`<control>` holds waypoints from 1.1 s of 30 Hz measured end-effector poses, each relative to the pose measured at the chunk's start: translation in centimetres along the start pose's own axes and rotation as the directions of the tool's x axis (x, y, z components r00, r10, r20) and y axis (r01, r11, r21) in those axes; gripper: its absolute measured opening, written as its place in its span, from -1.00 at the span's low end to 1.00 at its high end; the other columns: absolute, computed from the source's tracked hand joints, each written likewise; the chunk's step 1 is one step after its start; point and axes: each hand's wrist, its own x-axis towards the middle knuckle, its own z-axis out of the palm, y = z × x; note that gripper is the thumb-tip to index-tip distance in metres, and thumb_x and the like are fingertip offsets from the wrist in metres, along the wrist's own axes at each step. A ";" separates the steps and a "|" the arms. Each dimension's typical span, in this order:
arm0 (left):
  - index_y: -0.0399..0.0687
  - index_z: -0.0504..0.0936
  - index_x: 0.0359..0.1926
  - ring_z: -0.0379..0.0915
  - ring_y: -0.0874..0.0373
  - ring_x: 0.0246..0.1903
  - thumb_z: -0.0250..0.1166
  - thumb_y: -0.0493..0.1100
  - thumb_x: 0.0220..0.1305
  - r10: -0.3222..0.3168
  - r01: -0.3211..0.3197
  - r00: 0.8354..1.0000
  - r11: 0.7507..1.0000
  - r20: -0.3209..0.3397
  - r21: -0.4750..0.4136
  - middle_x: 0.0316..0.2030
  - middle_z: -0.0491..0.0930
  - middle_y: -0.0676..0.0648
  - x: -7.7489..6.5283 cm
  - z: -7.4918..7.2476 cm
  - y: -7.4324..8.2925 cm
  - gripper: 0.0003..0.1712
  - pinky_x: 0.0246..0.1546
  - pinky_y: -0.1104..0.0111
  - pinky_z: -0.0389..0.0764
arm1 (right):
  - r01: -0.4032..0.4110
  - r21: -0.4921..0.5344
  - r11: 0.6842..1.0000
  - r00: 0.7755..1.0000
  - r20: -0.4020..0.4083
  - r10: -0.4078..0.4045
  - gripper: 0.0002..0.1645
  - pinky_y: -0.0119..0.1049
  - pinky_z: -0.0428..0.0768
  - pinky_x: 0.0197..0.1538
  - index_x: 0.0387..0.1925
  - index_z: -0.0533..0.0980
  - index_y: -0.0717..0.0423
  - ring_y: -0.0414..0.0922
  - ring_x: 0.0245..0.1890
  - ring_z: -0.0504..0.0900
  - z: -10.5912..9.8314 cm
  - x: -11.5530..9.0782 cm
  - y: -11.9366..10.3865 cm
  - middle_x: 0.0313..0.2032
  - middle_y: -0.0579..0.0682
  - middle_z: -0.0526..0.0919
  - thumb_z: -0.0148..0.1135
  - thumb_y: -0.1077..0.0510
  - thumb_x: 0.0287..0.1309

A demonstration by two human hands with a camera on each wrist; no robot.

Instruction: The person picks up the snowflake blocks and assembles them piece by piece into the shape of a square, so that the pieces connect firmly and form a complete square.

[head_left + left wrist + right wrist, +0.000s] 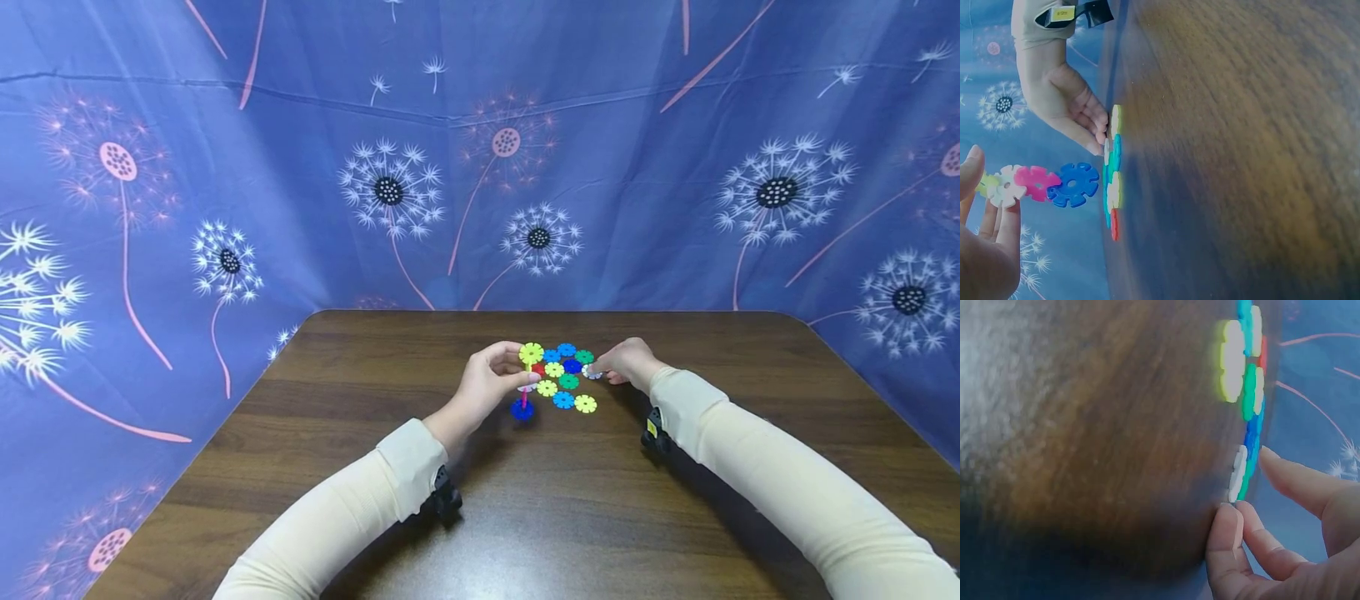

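Note:
My left hand (480,385) pinches a short chain of snowflake discs between thumb and fingers, raised over the table. In the left wrist view the chain runs from a yellow disc (986,184) through a white disc (1006,186) and a pink disc (1036,184) to a blue disc (1073,185) at its end. My right hand (632,363) grips the far right side of a flat cluster of joined discs, its fingertips at a white disc (1237,474). Yellow, blue and green discs (568,381) make up most of this cluster; a red disc (538,369) is partly covered by the chain.
A brown wooden table (525,500) carries the cluster near its far edge. Behind the table hangs a blue cloth (637,208) printed with dandelions. Black cameras (447,493) are strapped at both wrists, below the light sleeves.

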 end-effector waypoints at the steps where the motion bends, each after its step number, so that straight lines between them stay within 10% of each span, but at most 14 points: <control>1: -0.20 0.60 0.00 0.62 0.13 -0.21 0.43 -0.24 0.12 -0.001 0.001 1.000 1.000 -0.001 -0.002 -0.05 0.63 -0.32 0.0 0.0 0.0 -0.60 -0.16 0.35 0.65 | -0.007 -0.024 1.000 1.000 -0.013 0.007 -0.51 -0.29 0.66 -0.28 -0.13 0.55 0.40 -0.13 -0.41 0.61 0.1 0.1 0.0 -0.18 0.11 0.59 0.49 0.17 -0.05; 9: -0.22 0.59 -0.07 0.60 0.19 -0.26 0.43 -0.33 0.09 -0.008 0.008 1.000 1.000 0.006 -0.021 -0.08 0.64 -0.33 0.0 0.1 -0.2 -0.65 -0.22 0.37 0.65 | -0.001 -0.207 0.978 0.999 -0.049 -0.009 -0.62 -0.16 0.57 -0.20 -0.21 0.67 0.23 -0.06 -0.39 0.58 0.8 0.0 -0.1 -0.15 0.12 0.67 0.51 0.08 -0.06; 19: -0.28 0.56 -0.05 0.63 0.05 -0.15 0.43 -0.40 0.06 -0.023 0.026 0.998 0.998 0.061 -0.064 -0.10 0.64 -0.25 0.0 0.3 -0.8 -0.60 -0.16 0.30 0.67 | 0.028 -0.194 0.981 0.999 -0.013 -0.031 -0.59 0.02 0.55 0.06 -0.18 0.64 0.26 0.11 -0.15 0.63 0.8 -0.2 0.2 -0.06 0.22 0.64 0.50 0.10 -0.05; 33: -0.28 0.55 0.01 0.63 -0.01 -0.10 0.42 -0.41 0.07 -0.038 0.046 0.993 0.997 0.111 -0.067 -0.05 0.61 -0.33 -0.2 0.4 -1.1 -0.56 -0.16 0.29 0.67 | 0.077 -0.151 0.986 0.997 -0.011 -0.080 -0.59 -0.15 0.56 -0.09 -0.19 0.61 0.32 0.01 -0.25 0.59 0.8 -0.6 0.5 -0.14 0.20 0.64 0.51 0.20 -0.11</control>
